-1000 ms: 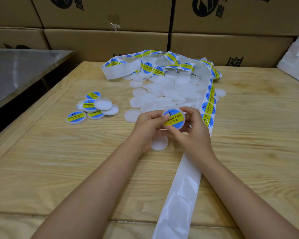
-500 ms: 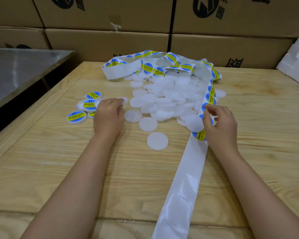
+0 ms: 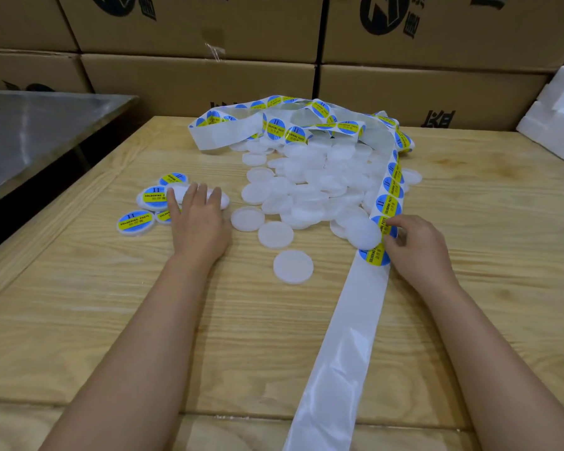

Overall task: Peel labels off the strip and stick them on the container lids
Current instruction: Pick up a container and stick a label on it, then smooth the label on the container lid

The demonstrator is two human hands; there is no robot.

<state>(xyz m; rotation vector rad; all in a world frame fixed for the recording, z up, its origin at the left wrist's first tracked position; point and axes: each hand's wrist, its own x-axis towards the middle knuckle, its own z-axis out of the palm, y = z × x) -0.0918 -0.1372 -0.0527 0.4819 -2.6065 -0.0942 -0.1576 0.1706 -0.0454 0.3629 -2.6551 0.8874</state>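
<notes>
The person's left hand [image 3: 200, 222] lies flat on the wooden counter [image 3: 79, 304] at the left. Its fingers are straight and spread, and its grip is open. The fingertips rest on two white lids at the near edge of the cluster of labelled lids [image 3: 134, 222], each with a round blue and yellow label reading "SOLDERING PASTE". Whether those two lids carry labels cannot be seen under the fingers.

The right hand [image 3: 419, 247] is at the right edge of the label strip [image 3: 339, 353]. Its fingers are curled and its grip is closed on the strip, with thumb and forefinger pinching it at the edge of one label [image 3: 382, 226]. Whether that label has begun to lift from the backing cannot be told. Just below the fingers another label [image 3: 373, 258] sits flat on the strip.

From there the bare white backing runs down the counter to the near edge. Above the hand the strip carries more labels, climbs past the right side of the pile of plain lids [image 3: 306, 190], and loops in loose folds behind it.

The plain lids are heaped in the middle of the counter, between the two hands. One single lid [image 3: 293, 267] lies apart, nearer the person.

Cardboard boxes [image 3: 192, 83] are stacked behind the counter. A metal table [image 3: 39, 125] stands to the left and white foam blocks [image 3: 560, 118] sit at the right.
</notes>
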